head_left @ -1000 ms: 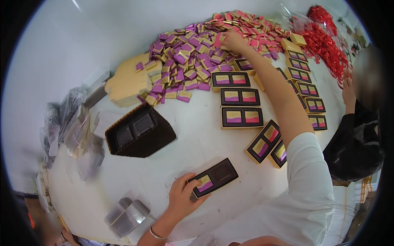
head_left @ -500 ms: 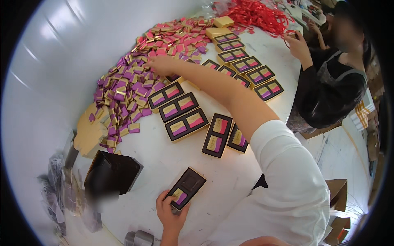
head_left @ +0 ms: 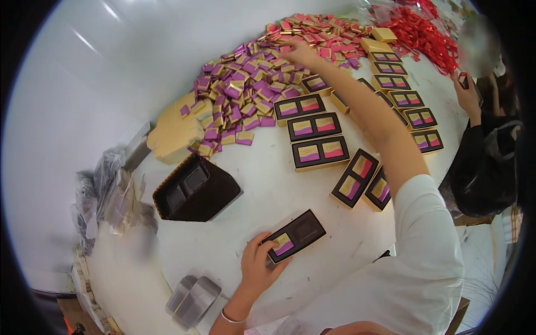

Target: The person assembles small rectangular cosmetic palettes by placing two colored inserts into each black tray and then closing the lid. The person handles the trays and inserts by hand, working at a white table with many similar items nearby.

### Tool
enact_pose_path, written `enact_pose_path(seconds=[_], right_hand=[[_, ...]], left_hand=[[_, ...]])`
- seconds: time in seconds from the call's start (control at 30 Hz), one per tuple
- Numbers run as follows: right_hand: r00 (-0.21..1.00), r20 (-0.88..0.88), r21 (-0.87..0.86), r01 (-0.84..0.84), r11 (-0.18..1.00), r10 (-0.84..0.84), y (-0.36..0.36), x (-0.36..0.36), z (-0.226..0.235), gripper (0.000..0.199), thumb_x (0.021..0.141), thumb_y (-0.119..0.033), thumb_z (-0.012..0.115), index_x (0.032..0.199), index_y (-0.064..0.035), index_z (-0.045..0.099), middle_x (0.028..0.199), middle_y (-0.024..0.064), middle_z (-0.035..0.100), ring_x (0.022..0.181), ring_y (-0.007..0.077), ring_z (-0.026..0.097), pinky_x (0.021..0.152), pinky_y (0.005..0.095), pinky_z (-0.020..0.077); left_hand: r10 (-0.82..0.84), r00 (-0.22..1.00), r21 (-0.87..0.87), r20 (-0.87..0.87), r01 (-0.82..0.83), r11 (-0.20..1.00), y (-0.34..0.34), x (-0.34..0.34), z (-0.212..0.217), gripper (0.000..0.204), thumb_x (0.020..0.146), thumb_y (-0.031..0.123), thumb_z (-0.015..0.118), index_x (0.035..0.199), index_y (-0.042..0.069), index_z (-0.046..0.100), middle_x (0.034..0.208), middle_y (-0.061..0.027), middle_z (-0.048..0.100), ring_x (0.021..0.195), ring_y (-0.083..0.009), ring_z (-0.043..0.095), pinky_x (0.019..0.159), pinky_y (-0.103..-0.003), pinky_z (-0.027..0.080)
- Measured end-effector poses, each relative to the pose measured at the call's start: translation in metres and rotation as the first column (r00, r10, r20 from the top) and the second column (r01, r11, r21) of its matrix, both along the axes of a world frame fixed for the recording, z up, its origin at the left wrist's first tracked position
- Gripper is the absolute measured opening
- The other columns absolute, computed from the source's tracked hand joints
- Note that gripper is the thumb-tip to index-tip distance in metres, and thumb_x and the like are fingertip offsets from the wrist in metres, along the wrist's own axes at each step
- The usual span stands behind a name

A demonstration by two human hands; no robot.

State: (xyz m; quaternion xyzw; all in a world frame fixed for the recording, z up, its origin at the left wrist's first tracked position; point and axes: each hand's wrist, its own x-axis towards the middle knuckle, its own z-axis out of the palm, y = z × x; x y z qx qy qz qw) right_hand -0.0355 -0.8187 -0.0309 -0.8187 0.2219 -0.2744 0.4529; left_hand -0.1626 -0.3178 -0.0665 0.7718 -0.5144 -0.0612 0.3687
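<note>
My left hand [head_left: 260,263] grips the near end of a small black box with a gold outer edge [head_left: 306,230]. One purple-and-gold wrapped square [head_left: 283,244] fills its near compartment, beneath my thumb or fingers; the far compartment is bare. Stretched out to the far side of the table, my right hand [head_left: 301,54] hovers over or touches a heap of wrapped squares. Its fingers look apart, and I see nothing held in them. Purple wrapped squares [head_left: 234,88] make up the heap's near part, and pink ones [head_left: 329,29] lie farther back.
Filled two-piece boxes [head_left: 320,153] stand in rows beneath and beside my right arm. A dark stack of trays [head_left: 195,190] leans at the left, by yellow card pieces [head_left: 176,131]. Grey containers [head_left: 194,301] sit near the front. Red ribbon [head_left: 421,36] and a co-worker's hand [head_left: 468,97] are at far right.
The view has swung, so the table's things appear farther right. My right hand has shifted slightly over the heap. My left hand still holds the box, now turned more sideways in view.
</note>
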Motion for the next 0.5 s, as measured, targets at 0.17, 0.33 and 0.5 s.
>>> enact_pose_path(seconds=[0.17, 0.33, 0.5], right_hand=[[0.785, 0.465, 0.602, -0.619, 0.505, 0.409, 0.076, -0.073, 0.056, 0.038, 0.092, -0.034, 0.058, 0.109, -0.0006, 0.056, 0.099, 0.0100, 0.064, 0.094, 0.0212, 0.064, 0.090, 0.0353, 0.0513], [0.692, 0.442, 0.610, -0.699, 0.374, 0.571, 0.157, -0.148, 0.063, 0.051, 0.092, -0.049, 0.050, 0.109, -0.0013, 0.057, 0.103, 0.0156, 0.064, 0.098, 0.0230, 0.063, 0.090, 0.0364, 0.0501], [0.637, 0.335, 0.646, -0.692, 0.322, 0.694, 0.221, -0.198, 0.047, 0.059, 0.089, -0.057, 0.049, 0.110, -0.0024, 0.060, 0.091, 0.0131, 0.067, 0.080, 0.0192, 0.065, 0.065, 0.0278, 0.0508]], left_hand=[[0.030, 0.999, -0.024, 0.019, -0.030, 0.999, 0.003, -0.001, -0.003, 0.043, 0.065, 0.021, 0.082, 0.096, 0.008, 0.056, 0.116, -0.0132, 0.055, 0.096, -0.0303, 0.057, 0.078, -0.037, 0.047], [0.091, 0.994, -0.082, 0.062, -0.086, 0.993, 0.001, -0.005, 0.003, 0.055, 0.062, 0.035, 0.084, 0.100, 0.006, 0.057, 0.124, -0.0185, 0.049, 0.077, -0.0259, 0.054, 0.073, -0.037, 0.047], [0.068, 0.993, -0.260, 0.097, -0.041, 0.965, -0.005, -0.003, 0.025, 0.054, 0.071, 0.030, 0.079, 0.112, 0.004, 0.054, 0.125, -0.0204, 0.047, 0.090, -0.0293, 0.056, 0.074, -0.036, 0.048]])
